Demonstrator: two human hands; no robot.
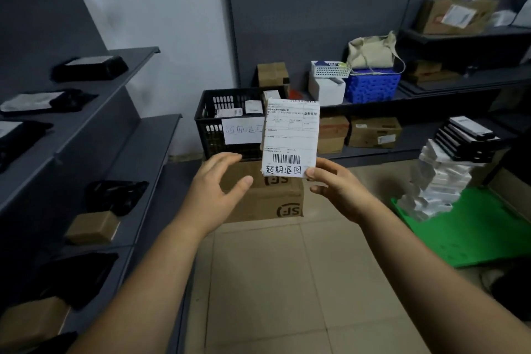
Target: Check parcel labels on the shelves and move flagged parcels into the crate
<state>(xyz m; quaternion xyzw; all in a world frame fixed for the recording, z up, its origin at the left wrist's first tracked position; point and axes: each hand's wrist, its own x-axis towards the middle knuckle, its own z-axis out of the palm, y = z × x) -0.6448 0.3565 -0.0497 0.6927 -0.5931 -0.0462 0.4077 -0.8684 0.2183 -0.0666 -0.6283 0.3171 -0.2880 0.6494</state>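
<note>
A small white parcel with a shipping label, a barcode and black handwritten characters is held upright in front of me. My right hand pinches its lower right corner. My left hand hovers just left of it, fingers spread, holding nothing. Behind the parcel stands a black slatted crate with a white handwritten note on its front and several small white parcels inside. The crate rests on stacked brown cardboard boxes.
Grey shelves on the left carry black bagged parcels and a small brown box. Back shelves hold cardboard boxes, a blue basket and a cloth bag. A stack of white and black boxes stands on a green board at right.
</note>
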